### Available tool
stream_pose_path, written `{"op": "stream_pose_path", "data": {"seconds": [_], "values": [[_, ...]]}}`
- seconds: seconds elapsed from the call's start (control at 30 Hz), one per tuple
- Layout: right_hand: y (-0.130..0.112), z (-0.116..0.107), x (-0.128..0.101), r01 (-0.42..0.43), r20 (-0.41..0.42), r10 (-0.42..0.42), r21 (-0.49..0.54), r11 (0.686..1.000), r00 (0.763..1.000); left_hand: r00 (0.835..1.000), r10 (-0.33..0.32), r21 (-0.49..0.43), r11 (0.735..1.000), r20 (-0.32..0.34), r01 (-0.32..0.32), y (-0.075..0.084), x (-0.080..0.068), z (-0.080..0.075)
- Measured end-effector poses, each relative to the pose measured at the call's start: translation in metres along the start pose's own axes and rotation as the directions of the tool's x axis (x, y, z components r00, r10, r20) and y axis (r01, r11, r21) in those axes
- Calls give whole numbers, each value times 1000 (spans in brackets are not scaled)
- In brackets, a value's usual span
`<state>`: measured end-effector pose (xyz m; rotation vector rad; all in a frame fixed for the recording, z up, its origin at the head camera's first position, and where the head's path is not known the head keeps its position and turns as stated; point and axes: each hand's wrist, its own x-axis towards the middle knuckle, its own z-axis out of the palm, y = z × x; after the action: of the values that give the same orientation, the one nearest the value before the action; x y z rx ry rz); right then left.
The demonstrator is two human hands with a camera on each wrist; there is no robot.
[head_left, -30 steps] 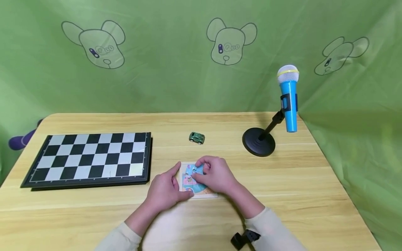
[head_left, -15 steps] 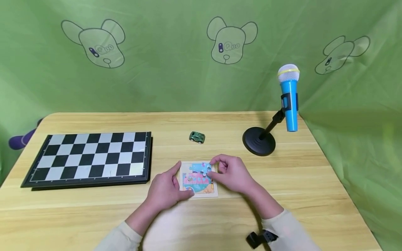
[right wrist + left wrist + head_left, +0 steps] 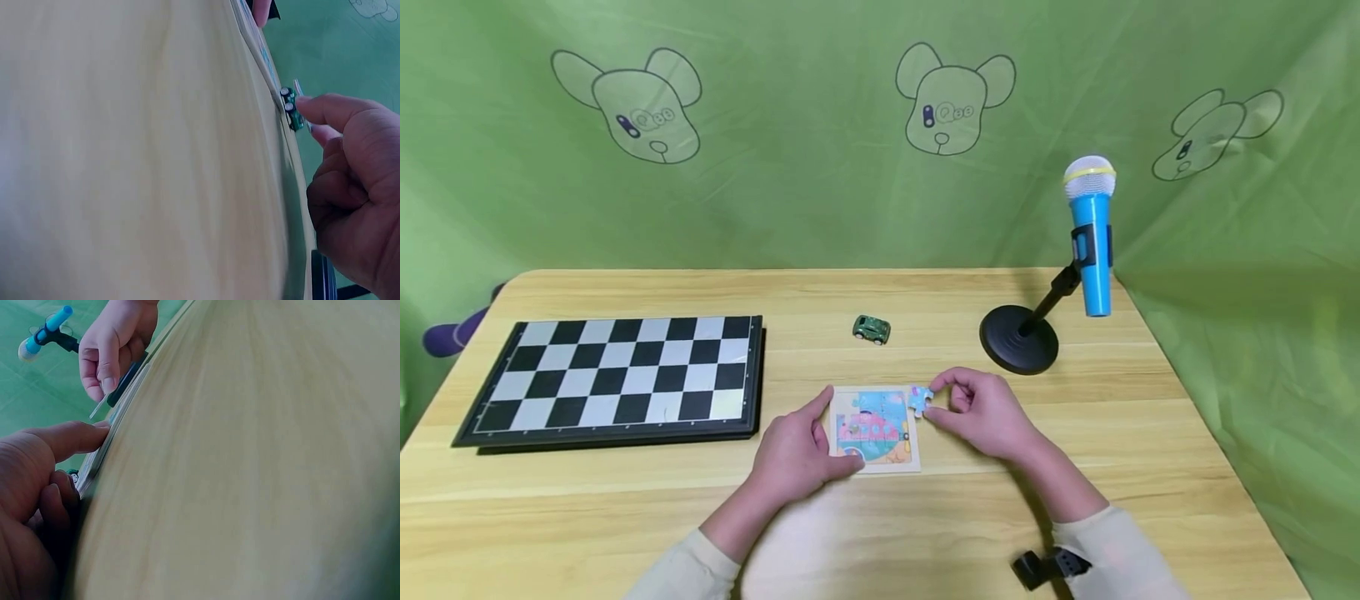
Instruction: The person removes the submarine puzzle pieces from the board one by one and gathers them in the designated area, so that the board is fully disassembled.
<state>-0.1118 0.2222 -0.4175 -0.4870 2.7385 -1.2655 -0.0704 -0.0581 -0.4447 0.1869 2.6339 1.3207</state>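
Note:
A small square jigsaw puzzle (image 3: 891,468) with a pale frame and a pink-and-blue picture lies on the table in the head view. My left hand (image 3: 793,458) holds its left side, the thumb on the front edge and the index finger along the left edge. A gap shows at the picture's upper left corner. Just past the puzzle's upper right corner, my right hand (image 3: 985,412) pinches a blue puzzle piece (image 3: 919,401) between thumb and index finger. In the left wrist view this puzzle piece (image 3: 98,407) appears edge-on, raised above the frame.
A green toy car (image 3: 871,329) stands behind the puzzle. To the left lies a black-and-white chessboard (image 3: 617,375). A blue microphone (image 3: 1090,242) on a black stand (image 3: 1018,339) rises at the back right. Green cloth (image 3: 820,200) hangs behind the table.
My right hand has moved right from over the puzzle, taking the blue piece out past the frame's upper right corner. My left hand has stayed on the puzzle.

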Motion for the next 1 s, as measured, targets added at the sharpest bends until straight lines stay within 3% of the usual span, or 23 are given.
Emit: {"op": "stream_pose_path", "data": {"seconds": [0.6, 1.0], "values": [[34, -22, 4, 34, 96, -30, -43, 998, 995, 1000, 0, 13, 1000, 1, 0, 0, 0, 1], [39, -21, 9, -23, 117, 23, -3, 1000, 993, 1000, 3, 15, 1000, 1, -3, 1, 0, 1]]}}
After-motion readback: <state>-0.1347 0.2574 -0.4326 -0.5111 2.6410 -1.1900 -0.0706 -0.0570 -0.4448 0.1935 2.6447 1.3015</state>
